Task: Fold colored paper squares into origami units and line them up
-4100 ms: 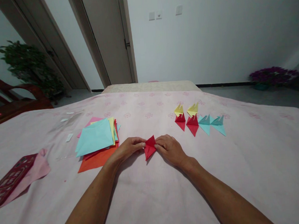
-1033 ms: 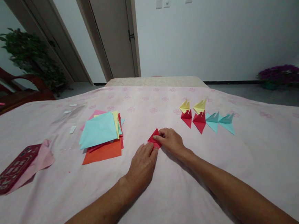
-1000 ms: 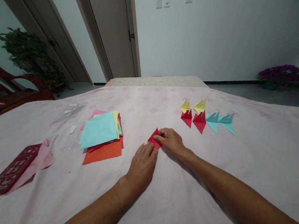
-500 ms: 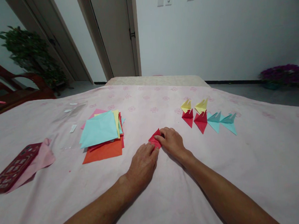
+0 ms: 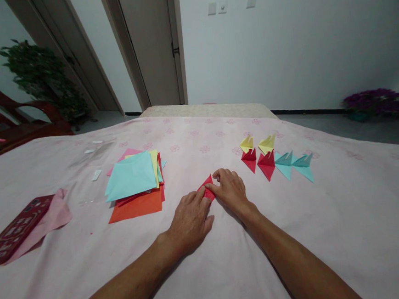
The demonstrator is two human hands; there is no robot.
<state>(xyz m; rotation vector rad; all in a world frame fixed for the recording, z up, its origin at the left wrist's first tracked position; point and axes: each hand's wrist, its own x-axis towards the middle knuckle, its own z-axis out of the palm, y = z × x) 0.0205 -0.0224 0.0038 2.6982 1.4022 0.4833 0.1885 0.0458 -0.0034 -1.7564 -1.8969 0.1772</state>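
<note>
The red paper piece [image 5: 209, 194] is thin and crisp, folded into a small pointed shape with sharp creases, and lies on the pink, flower-printed tablecloth [image 5: 350, 220] at the centre, under the fingers of both hands. The soft cloth shows shallow wrinkles. To the left sits a loose stack of square papers [image 5: 130, 175], a light blue sheet on top and an orange sheet [image 5: 137, 210] jutting out at the near side. To the right stand folded birds with pointed wings: two yellow birds [image 5: 267, 144], two red birds [image 5: 266, 165] and two light blue birds [image 5: 284, 165].

The red piece's upper tip points away from the person, its far side unobstructed. Plain cloth separates it from the stack, and another stretch lies between the right hand [image 5: 231, 191] and the birds.

The left hand [image 5: 190, 217] is palm down, fingers extended over the piece's lower left, thumb spread away. The right hand sets its thumb on the piece's right part, with the index finger bent and apart from the thumb. Neither hand is clamped on the paper.
</note>
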